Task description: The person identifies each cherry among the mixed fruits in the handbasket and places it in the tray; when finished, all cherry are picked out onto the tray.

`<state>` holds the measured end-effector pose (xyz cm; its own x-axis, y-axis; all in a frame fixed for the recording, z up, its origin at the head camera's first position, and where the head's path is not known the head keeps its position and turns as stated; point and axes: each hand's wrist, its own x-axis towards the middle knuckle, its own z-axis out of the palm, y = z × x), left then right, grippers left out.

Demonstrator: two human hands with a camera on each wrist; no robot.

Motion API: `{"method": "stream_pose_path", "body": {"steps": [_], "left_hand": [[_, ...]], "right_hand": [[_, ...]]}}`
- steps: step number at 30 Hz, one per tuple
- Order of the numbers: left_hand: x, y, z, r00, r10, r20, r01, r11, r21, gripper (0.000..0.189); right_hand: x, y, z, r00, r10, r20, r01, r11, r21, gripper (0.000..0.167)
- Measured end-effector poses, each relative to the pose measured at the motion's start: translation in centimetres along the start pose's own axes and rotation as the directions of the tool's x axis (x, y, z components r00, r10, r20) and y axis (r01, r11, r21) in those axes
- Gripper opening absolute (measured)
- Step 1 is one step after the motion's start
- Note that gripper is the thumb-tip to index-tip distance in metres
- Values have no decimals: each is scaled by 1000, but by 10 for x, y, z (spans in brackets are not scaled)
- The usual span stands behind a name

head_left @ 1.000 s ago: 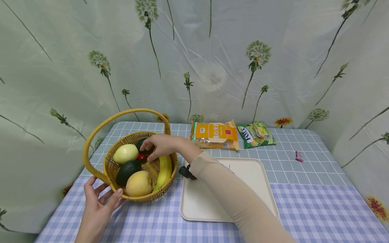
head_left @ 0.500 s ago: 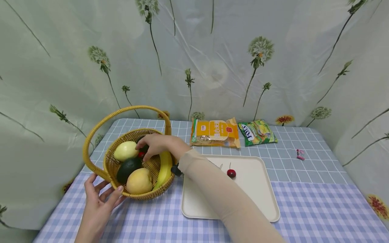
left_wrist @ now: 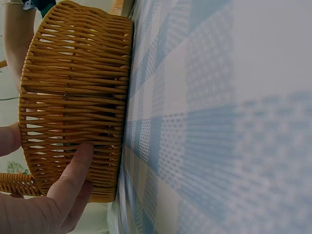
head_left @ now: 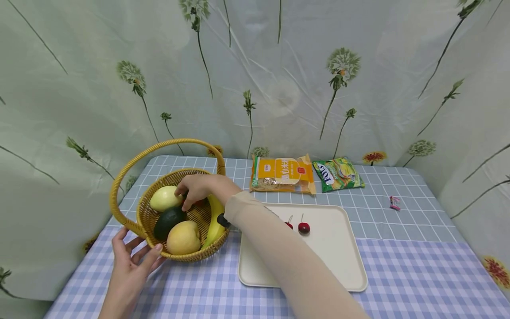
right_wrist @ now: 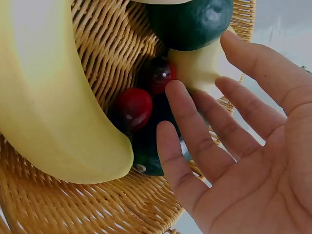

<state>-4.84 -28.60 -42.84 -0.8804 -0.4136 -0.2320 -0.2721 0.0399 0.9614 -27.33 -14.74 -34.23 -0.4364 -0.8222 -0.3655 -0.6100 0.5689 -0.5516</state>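
A yellow wicker basket [head_left: 195,256] with a tall hoop handle stands on the left of the table. My left hand [head_left: 129,268] holds its near left side, thumb on the rim and fingers against the outer wall. Over the basket reaches my right hand [head_left: 199,189], fingers spread around a pale green-yellow fruit [head_left: 164,199], holding nothing. Its thumb is near a dark green avocado [right_wrist: 192,24]. Inside also lie a yellow apple-like fruit [head_left: 183,238], a banana [head_left: 214,223], two red cherries [right_wrist: 134,108] and a second dark green fruit [right_wrist: 148,161], partly hidden.
A cream tray [head_left: 334,261] right of the basket bears two stemmed cherries [head_left: 304,228], one partly behind the sleeve [head_left: 287,252]. Behind it lie an orange snack bag [head_left: 283,174] and a green candy bag [head_left: 338,174]. A pink wrapped sweet [head_left: 395,203] lies further right.
My right hand has moved left within the basket, from above the red cherries towards the pale green-yellow fruit. The tray's cherries have come into view. My left hand stays put.
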Motion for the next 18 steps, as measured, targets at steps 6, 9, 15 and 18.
{"method": "stream_pose_path", "body": {"steps": [6, 9, 15, 18], "left_hand": [[-1, 1, 0, 1000, -4, 3, 4, 1000, -4, 102], [-2, 1, -1, 1000, -2, 3, 2, 1000, -6, 102], [-2, 2, -1, 1000, -9, 10, 9, 1000, -1, 101], [-2, 3, 0, 1000, -12, 14, 12, 1000, -1, 100]], "right_hand": [[1, -1, 1, 999, 13, 35, -17, 993, 119, 50], [0, -2, 1, 999, 20, 50, -27, 988, 153, 48], [1, -3, 3, 994, 45, 103, -63, 980, 187, 48], [1, -4, 4, 992, 53, 113, -72, 983, 168, 50]]}}
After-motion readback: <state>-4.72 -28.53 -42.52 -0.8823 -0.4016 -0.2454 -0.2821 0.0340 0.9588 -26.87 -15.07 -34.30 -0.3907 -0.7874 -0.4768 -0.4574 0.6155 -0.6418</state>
